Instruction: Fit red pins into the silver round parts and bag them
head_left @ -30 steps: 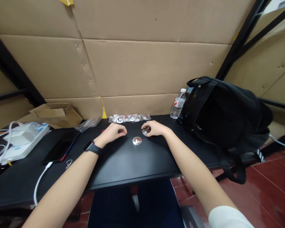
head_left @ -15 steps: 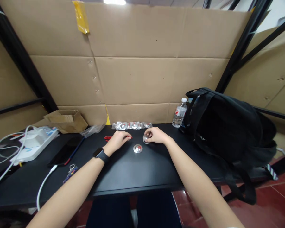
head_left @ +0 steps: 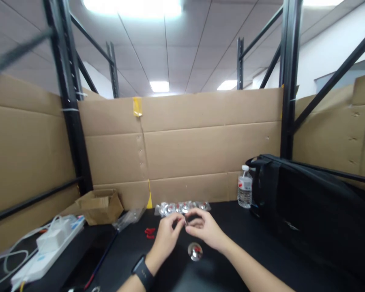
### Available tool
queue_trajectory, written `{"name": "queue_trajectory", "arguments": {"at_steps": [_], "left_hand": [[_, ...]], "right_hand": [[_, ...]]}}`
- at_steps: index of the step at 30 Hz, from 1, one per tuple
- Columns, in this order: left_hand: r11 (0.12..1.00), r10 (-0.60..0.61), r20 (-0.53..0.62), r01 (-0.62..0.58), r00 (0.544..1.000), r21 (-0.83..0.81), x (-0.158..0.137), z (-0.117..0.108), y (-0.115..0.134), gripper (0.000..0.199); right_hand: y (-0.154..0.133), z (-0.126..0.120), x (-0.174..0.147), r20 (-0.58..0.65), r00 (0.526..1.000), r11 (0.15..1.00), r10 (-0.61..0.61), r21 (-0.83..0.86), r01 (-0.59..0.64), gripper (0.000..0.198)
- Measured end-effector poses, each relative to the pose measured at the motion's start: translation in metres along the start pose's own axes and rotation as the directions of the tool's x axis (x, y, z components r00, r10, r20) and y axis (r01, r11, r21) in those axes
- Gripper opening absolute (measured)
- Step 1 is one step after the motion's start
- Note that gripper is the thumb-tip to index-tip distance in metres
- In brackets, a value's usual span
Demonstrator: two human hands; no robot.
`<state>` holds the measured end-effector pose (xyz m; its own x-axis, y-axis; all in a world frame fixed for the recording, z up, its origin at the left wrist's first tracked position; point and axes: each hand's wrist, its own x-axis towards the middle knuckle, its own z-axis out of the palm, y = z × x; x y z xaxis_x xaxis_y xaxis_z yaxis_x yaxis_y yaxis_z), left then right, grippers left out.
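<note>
My right hand (head_left: pixel 205 229) grips a small silver cymbal (head_left: pixel 186 221), raised and turned nearly edge-on to me. Close against it, my left hand (head_left: pixel 168 232) is pinched, with a trace of red at the fingertips that looks like a piece of red cord; most of it is hidden. A second small cymbal (head_left: pixel 195 251), domed with a red piece on top, lies on the black table below my hands. Several short red cords (head_left: pixel 150 232) rest left of my left hand. Behind both hands is a row of cymbals in clear plastic bags (head_left: pixel 182 207).
A water bottle (head_left: pixel 245 187) and a large black backpack (head_left: pixel 310 215) stand at the right. On the left are a cardboard box (head_left: pixel 101 207), a white power strip (head_left: pixel 50 253) with cables, and a dark phone (head_left: pixel 89 259). Cardboard panels (head_left: pixel 185 150) wall the back.
The view has tilted up. My hands have come together, and my right hand has lifted its cymbal from near the table and turned it edge-on. The other cymbal stays on the table.
</note>
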<state>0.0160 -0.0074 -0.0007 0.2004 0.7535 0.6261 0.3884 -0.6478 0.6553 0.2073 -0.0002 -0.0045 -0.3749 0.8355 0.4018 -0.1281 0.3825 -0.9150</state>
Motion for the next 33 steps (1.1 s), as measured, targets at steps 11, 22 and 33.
{"name": "queue_trajectory", "arguments": {"at_steps": [11,22,33], "left_hand": [[0.998,-0.022,-0.053,0.025,0.998,0.054,-0.002,0.006,0.004,0.020],[0.997,-0.033,-0.054,0.037,0.998,0.073,-0.004,0.009,0.001,0.017],[0.990,-0.022,-0.009,0.023,1.000,0.139,-0.001,0.006,0.000,0.020]], "right_hand": [[0.001,0.002,0.004,-0.024,1.000,1.000,-0.012,-0.020,0.012,0.040],[0.016,-0.002,0.006,-0.045,0.999,0.997,0.015,-0.076,-0.018,0.042],[0.006,0.004,0.003,-0.039,0.999,0.999,0.018,-0.033,-0.020,0.046]]}}
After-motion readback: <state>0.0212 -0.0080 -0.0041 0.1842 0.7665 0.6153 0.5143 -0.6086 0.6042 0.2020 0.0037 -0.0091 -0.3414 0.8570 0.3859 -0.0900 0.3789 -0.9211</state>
